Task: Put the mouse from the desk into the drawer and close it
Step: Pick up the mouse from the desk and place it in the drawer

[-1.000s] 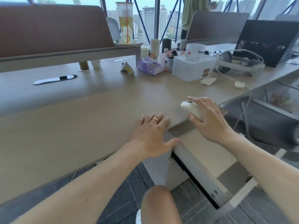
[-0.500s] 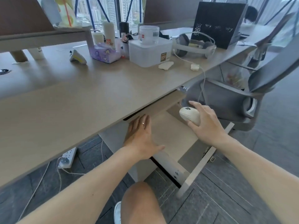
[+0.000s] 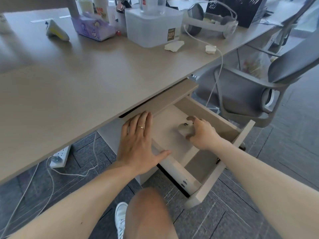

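The drawer (image 3: 205, 171) stands pulled out from under the desk (image 3: 82, 94), its pale floor bare except where the right hand (image 3: 201, 134) reaches in. That hand's fingers curl around the mouse (image 3: 185, 129), clamped on it low inside the drawer, close to the far side wall; whether the mouse touches the floor I cannot tell. The left hand (image 3: 138, 144) lies flat with fingers spread apart, over the drawer's near side wall, thumb stretched toward the drawer front (a ring shows on one finger). Beyond the drawer's far side a grey office chair (image 3: 255, 94) stands near, leaving a narrow strip of dark tiled floor. Behind the drawer, on the desktop, sit a translucent plastic box (image 3: 151, 30) whose brown label reads "PLASTIC" above smaller blurred print, a purple tissue pack (image 3: 94, 30) and a white headset (image 3: 210, 23) whose cable hangs over the desk edge.
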`<state>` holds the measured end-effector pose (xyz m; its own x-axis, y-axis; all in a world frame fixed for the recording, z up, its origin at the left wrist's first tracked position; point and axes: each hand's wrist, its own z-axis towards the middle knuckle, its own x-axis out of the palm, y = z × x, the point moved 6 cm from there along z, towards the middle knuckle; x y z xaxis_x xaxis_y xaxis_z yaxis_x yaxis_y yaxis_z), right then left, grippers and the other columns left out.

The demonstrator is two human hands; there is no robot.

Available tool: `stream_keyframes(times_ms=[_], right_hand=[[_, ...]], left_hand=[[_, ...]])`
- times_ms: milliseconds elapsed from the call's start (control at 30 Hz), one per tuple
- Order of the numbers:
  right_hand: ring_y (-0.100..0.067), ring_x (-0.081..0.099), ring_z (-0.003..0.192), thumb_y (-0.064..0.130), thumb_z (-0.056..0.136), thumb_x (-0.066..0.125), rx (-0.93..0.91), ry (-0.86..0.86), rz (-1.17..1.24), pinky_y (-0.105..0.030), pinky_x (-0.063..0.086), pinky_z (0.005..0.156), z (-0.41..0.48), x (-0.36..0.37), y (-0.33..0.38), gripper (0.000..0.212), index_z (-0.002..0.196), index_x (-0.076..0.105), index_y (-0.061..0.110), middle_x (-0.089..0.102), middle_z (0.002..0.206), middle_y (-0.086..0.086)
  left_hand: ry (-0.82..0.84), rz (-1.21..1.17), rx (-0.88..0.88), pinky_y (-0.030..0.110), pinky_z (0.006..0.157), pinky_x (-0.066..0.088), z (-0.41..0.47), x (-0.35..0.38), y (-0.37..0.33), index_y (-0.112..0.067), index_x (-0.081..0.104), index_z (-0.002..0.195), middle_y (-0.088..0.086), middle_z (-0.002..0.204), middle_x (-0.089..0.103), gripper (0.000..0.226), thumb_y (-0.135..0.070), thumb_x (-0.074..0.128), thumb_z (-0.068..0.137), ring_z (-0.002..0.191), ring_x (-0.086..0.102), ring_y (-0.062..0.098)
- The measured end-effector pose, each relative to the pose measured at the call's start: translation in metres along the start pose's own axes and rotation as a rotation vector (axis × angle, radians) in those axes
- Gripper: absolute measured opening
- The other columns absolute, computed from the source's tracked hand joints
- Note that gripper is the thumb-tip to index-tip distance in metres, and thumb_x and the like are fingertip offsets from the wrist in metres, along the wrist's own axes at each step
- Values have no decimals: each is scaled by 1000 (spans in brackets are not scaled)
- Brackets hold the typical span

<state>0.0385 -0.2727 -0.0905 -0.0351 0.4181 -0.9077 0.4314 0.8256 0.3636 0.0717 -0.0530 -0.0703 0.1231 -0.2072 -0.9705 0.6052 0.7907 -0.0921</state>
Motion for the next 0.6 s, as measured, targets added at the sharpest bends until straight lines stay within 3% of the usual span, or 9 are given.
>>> stream_keyframes(times_ms=[200, 600], right_hand=[[-35, 47, 126, 9, 83, 62, 33, 64, -84, -38, 45, 87, 17, 15, -7, 74, 150, 35, 24, 46, 136, -13], [-39, 42, 129, 19, 82, 65, 47, 109, -113, -49, 45, 101, 25, 33, -4, 76, 151, 32, 20, 42, 139, -17]], left_hand=[[5, 13, 9, 46, 117, 21, 0, -2, -3, -4, 17, 159, 12, 166, 25, 125, -93, 37, 73, 150, 23, 28], [28, 43, 10, 46, 118, 19, 1, 3, -1, -4, 16, 159, 13, 166, 24, 125, -93, 37, 73, 151, 22, 28]])
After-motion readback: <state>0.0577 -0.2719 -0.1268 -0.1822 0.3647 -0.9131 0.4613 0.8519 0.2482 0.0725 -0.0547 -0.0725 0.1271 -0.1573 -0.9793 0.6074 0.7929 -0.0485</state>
